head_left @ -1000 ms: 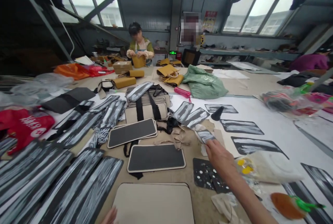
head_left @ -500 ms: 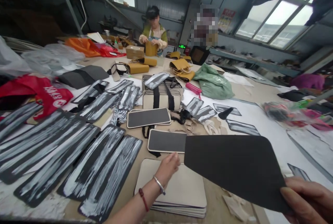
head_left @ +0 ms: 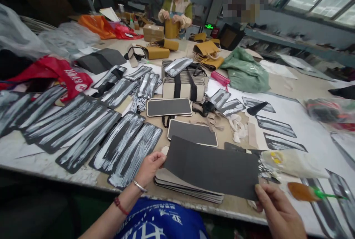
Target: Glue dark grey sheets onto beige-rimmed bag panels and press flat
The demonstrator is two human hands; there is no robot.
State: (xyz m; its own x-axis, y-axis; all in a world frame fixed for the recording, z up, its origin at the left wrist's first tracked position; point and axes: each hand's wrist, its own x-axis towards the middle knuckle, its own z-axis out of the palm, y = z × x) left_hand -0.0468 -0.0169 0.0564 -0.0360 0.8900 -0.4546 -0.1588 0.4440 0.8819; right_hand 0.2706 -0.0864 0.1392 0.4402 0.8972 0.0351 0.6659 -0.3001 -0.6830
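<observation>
— Between left hand [head_left: 151,165] and right hand [head_left: 279,207]?
— One panel [head_left: 212,168]: dark, matt, smooth.
— At the left wrist?
— One bangle [head_left: 139,186]: shiny metal.
— Beyond the right hand?
— Green bag [head_left: 245,71]: glossy, plastic-looking from here.

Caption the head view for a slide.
Left hand and right hand hold a dark panel over a beige stack.

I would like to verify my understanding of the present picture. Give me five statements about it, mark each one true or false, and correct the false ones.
1. The left hand and the right hand hold one dark sheet. True.
2. The beige stack hides the dark sheet. False: the dark sheet hides part of the beige stack.
3. A silver bangle is on the left wrist. True.
4. The red bag lies at the picture's right. False: it lies at the left.
5. A co-worker handles a mustard-coloured piece. True.
</observation>
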